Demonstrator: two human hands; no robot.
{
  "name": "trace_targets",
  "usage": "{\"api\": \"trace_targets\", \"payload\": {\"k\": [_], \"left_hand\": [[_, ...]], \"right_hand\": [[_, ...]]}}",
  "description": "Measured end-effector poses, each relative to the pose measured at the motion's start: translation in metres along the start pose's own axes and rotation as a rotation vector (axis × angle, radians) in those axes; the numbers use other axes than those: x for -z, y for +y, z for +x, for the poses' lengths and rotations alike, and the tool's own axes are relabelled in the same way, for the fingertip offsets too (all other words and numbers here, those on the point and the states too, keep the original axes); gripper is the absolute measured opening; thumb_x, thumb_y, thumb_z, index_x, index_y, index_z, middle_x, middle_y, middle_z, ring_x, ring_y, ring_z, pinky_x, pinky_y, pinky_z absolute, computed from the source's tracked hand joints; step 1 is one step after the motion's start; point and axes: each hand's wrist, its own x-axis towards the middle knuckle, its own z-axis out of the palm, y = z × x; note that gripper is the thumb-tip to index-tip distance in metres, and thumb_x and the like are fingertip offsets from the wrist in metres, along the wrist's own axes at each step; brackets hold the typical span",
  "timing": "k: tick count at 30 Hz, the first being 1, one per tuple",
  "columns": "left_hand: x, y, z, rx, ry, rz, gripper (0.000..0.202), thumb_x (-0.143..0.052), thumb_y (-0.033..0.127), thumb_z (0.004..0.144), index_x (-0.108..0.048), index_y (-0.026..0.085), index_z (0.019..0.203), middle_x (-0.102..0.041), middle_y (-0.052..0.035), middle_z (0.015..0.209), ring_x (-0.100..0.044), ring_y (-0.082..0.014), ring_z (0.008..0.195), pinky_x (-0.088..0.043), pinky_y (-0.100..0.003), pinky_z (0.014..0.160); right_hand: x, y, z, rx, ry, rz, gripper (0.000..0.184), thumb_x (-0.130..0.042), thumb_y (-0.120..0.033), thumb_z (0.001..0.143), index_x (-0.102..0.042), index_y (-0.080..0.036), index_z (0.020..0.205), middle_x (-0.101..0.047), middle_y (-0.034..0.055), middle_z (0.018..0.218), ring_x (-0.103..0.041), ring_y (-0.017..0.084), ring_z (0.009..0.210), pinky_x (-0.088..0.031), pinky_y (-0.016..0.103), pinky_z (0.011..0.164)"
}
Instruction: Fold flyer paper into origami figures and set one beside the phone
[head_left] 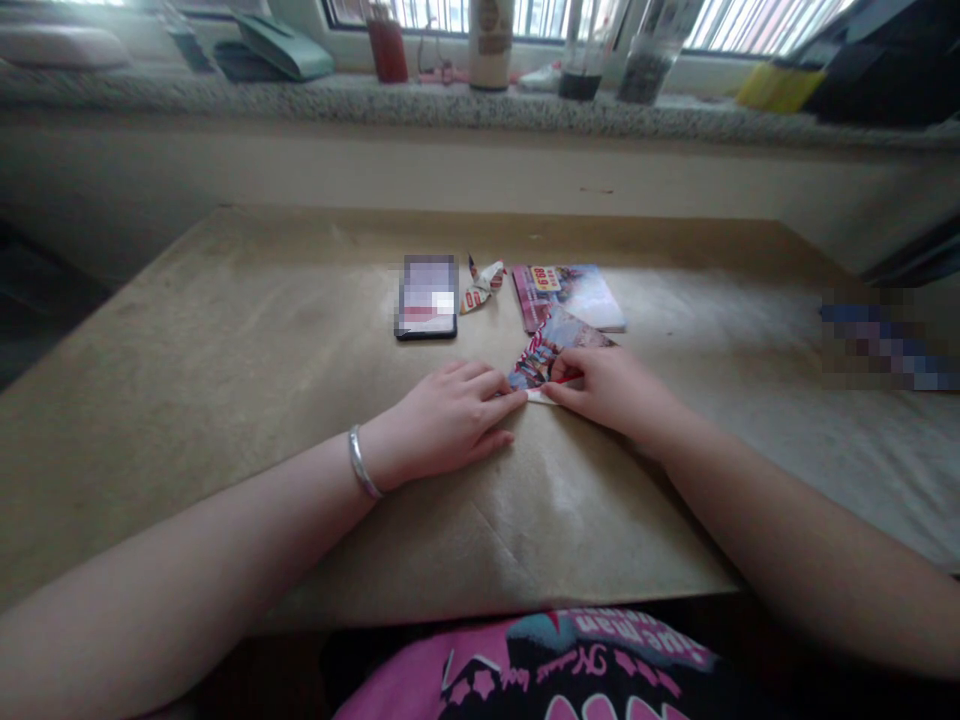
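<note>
A colourful printed sheet of paper [553, 352], partly folded into a triangle, lies on the brown paper-covered table [225, 380]. My left hand [450, 420], a silver bracelet on its wrist, lies palm down with its fingertips pressed on the sheet's near left corner. My right hand [611, 390] is closed on the sheet's near edge, pinching a fold between thumb and fingers. A small folded paper figure [481, 284] sits behind, beside a phone [427, 297].
A stack of printed leaflets [568, 294] lies just beyond the sheet. On the stone window sill [300, 100] at the back stand jars, bottles and a teal box. A blurred object [889, 335] lies at the table's right edge.
</note>
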Motion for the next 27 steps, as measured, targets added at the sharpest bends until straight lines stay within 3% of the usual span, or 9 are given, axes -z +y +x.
{"api": "trace_targets", "payload": {"k": [9, 20, 24, 27], "left_hand": [[-0.001, 0.004, 0.000, 0.012, -0.016, -0.018, 0.049, -0.042, 0.046, 0.094, -0.051, 0.019, 0.133, -0.058, -0.0107, 0.116, -0.052, -0.0266, 0.106, -0.041, -0.040, 0.094], [-0.003, 0.007, 0.000, 0.020, -0.012, -0.008, 0.051, -0.042, 0.045, 0.094, -0.047, 0.020, 0.138, -0.056, -0.0107, 0.117, -0.050, -0.0268, 0.107, -0.041, -0.041, 0.096], [-0.002, 0.007, 0.002, 0.016, -0.006, -0.013, 0.049, -0.043, 0.043, 0.094, -0.048, 0.021, 0.136, -0.057, -0.0105, 0.115, -0.051, -0.0261, 0.105, -0.042, -0.040, 0.095], [-0.002, 0.007, 0.004, 0.003, 0.005, -0.027, 0.046, -0.044, 0.040, 0.093, -0.051, 0.020, 0.134, -0.057, -0.0106, 0.113, -0.051, -0.0248, 0.102, -0.044, -0.039, 0.094]], "right_hand": [[0.009, 0.024, -0.001, -0.109, -0.104, 0.264, 0.009, -0.061, -0.027, 0.077, -0.066, -0.021, 0.075, -0.071, 0.0026, 0.077, -0.062, 0.017, 0.071, -0.044, 0.028, 0.064], [0.003, 0.031, 0.002, -0.071, -0.008, 0.195, 0.004, -0.061, -0.022, 0.077, -0.064, -0.021, 0.074, -0.064, 0.0018, 0.071, -0.056, 0.016, 0.064, -0.042, 0.028, 0.059], [0.006, 0.032, 0.000, 0.065, 0.072, 0.152, 0.006, -0.062, -0.023, 0.077, -0.064, -0.020, 0.072, -0.063, 0.0059, 0.083, -0.059, 0.019, 0.077, -0.046, 0.032, 0.070], [0.011, 0.031, -0.005, 0.233, 0.063, 0.137, 0.013, -0.068, -0.033, 0.076, -0.067, -0.021, 0.079, -0.063, 0.0079, 0.094, -0.058, 0.023, 0.091, -0.047, 0.036, 0.082]]}}
